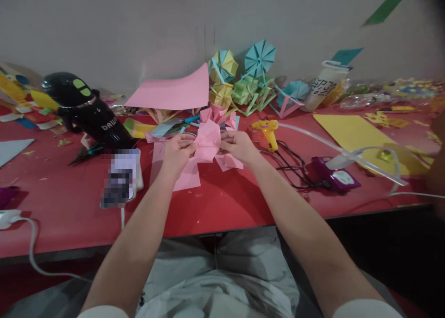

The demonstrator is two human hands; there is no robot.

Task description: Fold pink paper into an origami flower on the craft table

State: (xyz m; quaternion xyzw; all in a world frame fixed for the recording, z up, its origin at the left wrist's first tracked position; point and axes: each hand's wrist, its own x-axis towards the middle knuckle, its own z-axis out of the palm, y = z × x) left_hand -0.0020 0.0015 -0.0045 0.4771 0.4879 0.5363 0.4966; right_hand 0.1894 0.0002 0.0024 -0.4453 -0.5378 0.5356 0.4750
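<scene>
Between my two hands is a creased piece of pink paper, raised a little over the red table. My left hand pinches its left edge between thumb and fingers. On the opposite edge, my right hand grips it the same way. Folded pink paper pieces lie just behind it, and another folded pink piece sits below my right hand. Flat pink sheets rest under and beside my left hand.
A yellow glue gun with a black cord lies right of my hands, near a purple power strip. A phone and a black bottle are at left. Paper umbrellas and a white cup stand along the wall.
</scene>
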